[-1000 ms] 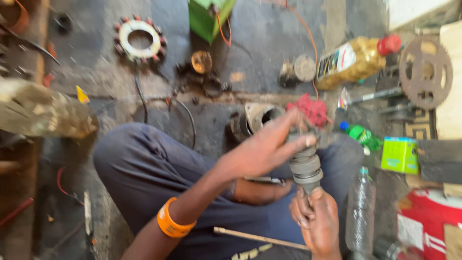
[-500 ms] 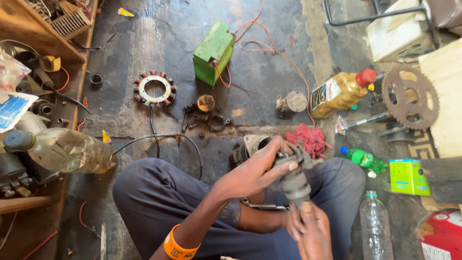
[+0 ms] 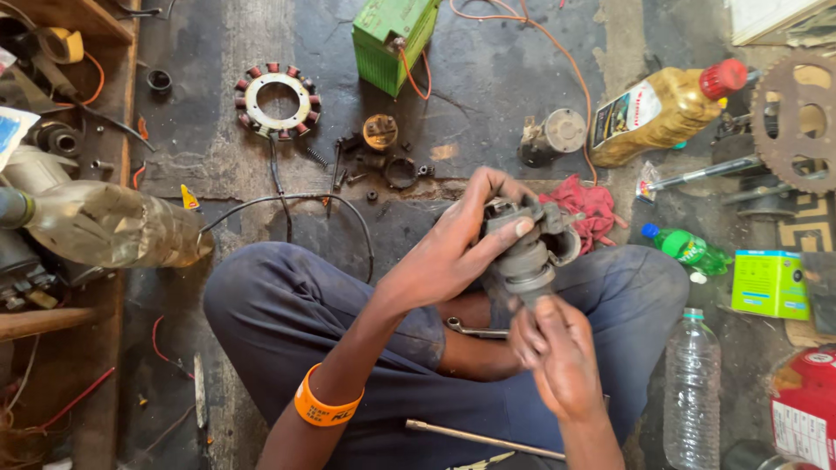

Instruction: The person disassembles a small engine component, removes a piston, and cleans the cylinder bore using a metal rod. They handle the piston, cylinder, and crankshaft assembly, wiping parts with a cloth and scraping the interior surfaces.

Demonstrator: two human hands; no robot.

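I sit cross-legged on a stained concrete floor. My left hand (image 3: pixel 453 248), with an orange wristband, wraps over the top of a grey metal starter motor part (image 3: pixel 527 248) held above my lap. My right hand (image 3: pixel 553 348) grips the lower end of the same part from below. A red rag (image 3: pixel 585 207) lies on the floor just beyond the part. A spanner (image 3: pixel 475 329) rests on my lap under my arms, and a thin metal rod (image 3: pixel 483 438) lies across my leg.
Ahead lie a stator ring with copper coils (image 3: pixel 277 98), a green battery (image 3: pixel 392 33) with orange wire, small motor parts (image 3: pixel 383 152), a round housing (image 3: pixel 557 135) and an oil bottle (image 3: pixel 662 109). A sprocket (image 3: pixel 797 117), green box (image 3: pixel 768 283) and clear bottle (image 3: pixel 692 383) sit right. A dusty bottle (image 3: pixel 113 226) lies left.
My view has steadied and come closer. Both hands have kept hold of the motor part; my left hand has shifted from its side to cover its top.
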